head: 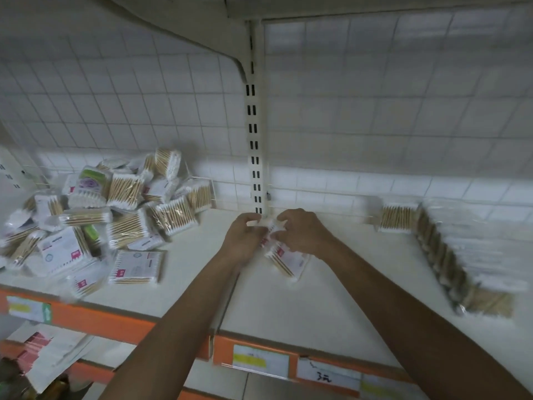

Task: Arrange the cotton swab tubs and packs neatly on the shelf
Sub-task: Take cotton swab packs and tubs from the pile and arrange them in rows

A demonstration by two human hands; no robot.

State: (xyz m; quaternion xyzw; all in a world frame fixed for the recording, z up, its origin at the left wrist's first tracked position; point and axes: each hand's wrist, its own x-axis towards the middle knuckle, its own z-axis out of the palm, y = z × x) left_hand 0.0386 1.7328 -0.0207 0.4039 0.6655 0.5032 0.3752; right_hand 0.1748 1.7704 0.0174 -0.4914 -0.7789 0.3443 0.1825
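Both my hands meet over the middle of the cream shelf (288, 307). My left hand (245, 238) and my right hand (302, 235) together grip a small stack of clear cotton swab packs (288, 261) with wooden sticks and red-and-white labels. The stack sticks out below my right hand, tilted, close above the shelf. A loose heap of swab packs (95, 220) covers the left part of the shelf. At the right, a neat row of packs (461, 255) stands on edge, running from the back wall toward the front.
A slotted upright post (255, 140) rises at the back between two wire-grid panels. The shelf's orange front edge (115, 321) carries price labels. A lower shelf at the bottom left holds white and red packets (43, 353).
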